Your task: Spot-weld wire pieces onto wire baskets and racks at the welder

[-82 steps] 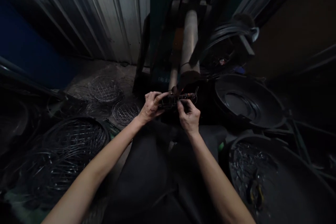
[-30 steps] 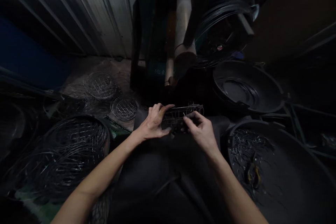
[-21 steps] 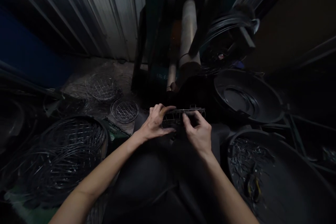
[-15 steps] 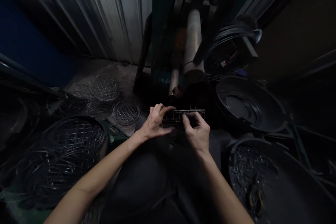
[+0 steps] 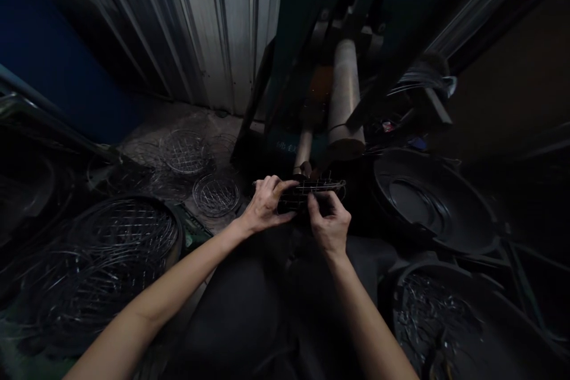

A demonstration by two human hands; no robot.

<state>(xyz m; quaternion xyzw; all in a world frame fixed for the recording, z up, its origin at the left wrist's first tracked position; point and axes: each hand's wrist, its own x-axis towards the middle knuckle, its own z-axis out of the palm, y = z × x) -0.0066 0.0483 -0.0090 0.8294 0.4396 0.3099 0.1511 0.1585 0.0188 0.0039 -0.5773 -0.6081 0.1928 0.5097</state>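
A round wire rack (image 5: 303, 187) is held nearly edge-on in front of the machine, just below its lower rod. My left hand (image 5: 266, 205) grips the rack's left side, thumb below and fingers above. My right hand (image 5: 330, 219) is closed in a pinch at the rack's near side, right of the middle. Whatever lies between those fingertips is too small and dark to make out. The machine's thick metal cylinder (image 5: 345, 86) and thinner rod (image 5: 304, 149) stand beyond the rack, which looks close to the rod's end; contact cannot be told.
Stacked wire grids fill a container (image 5: 177, 231) at left. More round grids (image 5: 216, 195) lie on the floor. A dark basin (image 5: 472, 214) with wire rings stands right; below it, a tub (image 5: 503, 320) holds small metal pieces. A corrugated metal wall (image 5: 196, 29) rises behind.
The view has shifted, so the machine and basins appear lower and farther right. The rack has tilted slightly and sits closer to the rod's end in the picture. Both hands keep their grip.
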